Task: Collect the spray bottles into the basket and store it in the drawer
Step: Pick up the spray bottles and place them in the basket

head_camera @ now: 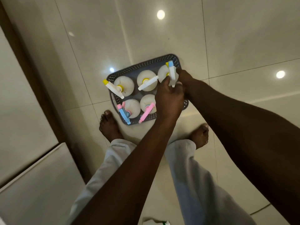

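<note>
Basket [146, 64]: dark grey plastic, perforated walls, rounded corners; sits on the glossy tiled floor [227, 38] at centre frame, just beyond the person's bare feet.
Spray bottles: five visible, all upright inside the basket, white rounded bodies seen from above.
Back row: left bottle [124, 86] with white trigger head and yellow nozzle overhanging the basket's left rim; middle bottle [146, 80] with yellow collar and white trigger; right bottle [164, 72] with white head, blue top and yellow tip.
Front row: left bottle [132, 108] with blue trigger and pink nozzle; next to it a bottle [146, 102] with pink trigger.
Left hand [168, 98]: over the basket's right side, grip closed around the lower head of the back-right bottle.
Right hand [185, 78]: mostly hidden behind the left hand, touching the same bottle; grip state cannot be told.
Cabinet front [37, 176]: pale panel at lower left of frame.
Trousers [193, 176]: light coloured, lower centre.
</note>
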Demonstrator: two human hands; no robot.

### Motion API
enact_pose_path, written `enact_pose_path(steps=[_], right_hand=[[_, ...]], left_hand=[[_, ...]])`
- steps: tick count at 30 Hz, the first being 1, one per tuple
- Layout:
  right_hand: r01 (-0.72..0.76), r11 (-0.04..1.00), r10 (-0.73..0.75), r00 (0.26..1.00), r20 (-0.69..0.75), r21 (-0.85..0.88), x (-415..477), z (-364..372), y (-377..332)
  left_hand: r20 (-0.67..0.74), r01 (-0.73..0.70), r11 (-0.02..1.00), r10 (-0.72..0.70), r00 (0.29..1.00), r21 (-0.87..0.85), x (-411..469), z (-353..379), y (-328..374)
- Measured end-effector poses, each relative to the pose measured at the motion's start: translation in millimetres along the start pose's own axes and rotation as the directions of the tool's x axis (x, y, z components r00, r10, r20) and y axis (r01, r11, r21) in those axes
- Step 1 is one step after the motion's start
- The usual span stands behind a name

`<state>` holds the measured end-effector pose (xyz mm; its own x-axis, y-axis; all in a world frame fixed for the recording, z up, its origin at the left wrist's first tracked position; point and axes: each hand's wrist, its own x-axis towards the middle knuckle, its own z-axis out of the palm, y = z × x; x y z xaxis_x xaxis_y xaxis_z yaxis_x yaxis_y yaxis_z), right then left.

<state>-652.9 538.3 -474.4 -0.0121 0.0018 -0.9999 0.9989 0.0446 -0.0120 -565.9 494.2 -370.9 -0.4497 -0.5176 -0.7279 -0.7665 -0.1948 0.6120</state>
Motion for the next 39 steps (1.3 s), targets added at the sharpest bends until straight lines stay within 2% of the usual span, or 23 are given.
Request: enact_pose_path(steps=[3,6,8,10,13,17,22,25,28,32,39], right_hand=[[0.029,0.998,-0.028,0.999,0.019,-0.052,-25.9,-9.9,15.4],[0.026,0.999,-0.021,0.992,0.123,-0.041,-54.3,-23.2,34.2],[0.026,0.998,-0.018,0.994,0.111,-0.065,-71.3,-31.2,49.0],[0.065,0.981,-0.051,0.996,0.079,-0.181,-89.7,-39.0,63.3],[0.173,0.930,-0.147,0.984,0.101,-0.325,-115.7,-47.4,81.7],[0.303,0.829,-0.221,0.950,0.223,-0.470,-159.1,-43.7,100.8],[0.446,0.638,-0.240,0.890,0.388,-0.628,-209.3,-26.8,119.0],[0.494,0.507,-0.182,0.862,0.473,-0.706,-226.3,-12.3,151.2],[0.523,0.334,-0.088,0.845,0.527,-0.784,-231.8,-1.2,196.4],[0.546,0.145,0.003,0.834,0.552,-0.825,-230.3,-0.3,267.2],[0.558,-0.169,0.203,0.827,0.525,-0.813,-223.8,-30.5,397.1]], left_hand=[[0.038,0.034,0.999,-0.033,0.999,-0.025,-20.0,-9.9,2.3],[0.056,0.028,0.999,-0.027,0.998,-0.017,-43.9,-21.2,7.6],[0.058,0.028,1.000,-0.027,0.998,-0.007,-57.2,-29.4,10.4],[0.051,0.031,0.999,-0.031,0.998,-0.006,-70.7,-39.8,9.8],[0.002,0.024,0.999,-0.024,1.000,-0.029,-88.3,-54.8,6.6],[-0.143,0.011,0.997,-0.022,0.989,-0.074,-114.3,-81.1,-14.9],[-0.310,0.042,0.976,-0.108,0.945,-0.212,-158.5,-108.8,-53.7],[-0.395,0.057,0.949,-0.183,0.900,-0.309,-193.5,-127.1,-83.8],[-0.457,0.054,0.890,-0.283,0.843,-0.452,-230.7,-137.0,-120.4],[-0.482,0.064,0.795,-0.428,0.765,-0.604,-286.1,-136.7,-179.8],[-0.466,0.040,0.591,-0.673,0.574,-0.805,-389.5,-117.1,-306.1]])
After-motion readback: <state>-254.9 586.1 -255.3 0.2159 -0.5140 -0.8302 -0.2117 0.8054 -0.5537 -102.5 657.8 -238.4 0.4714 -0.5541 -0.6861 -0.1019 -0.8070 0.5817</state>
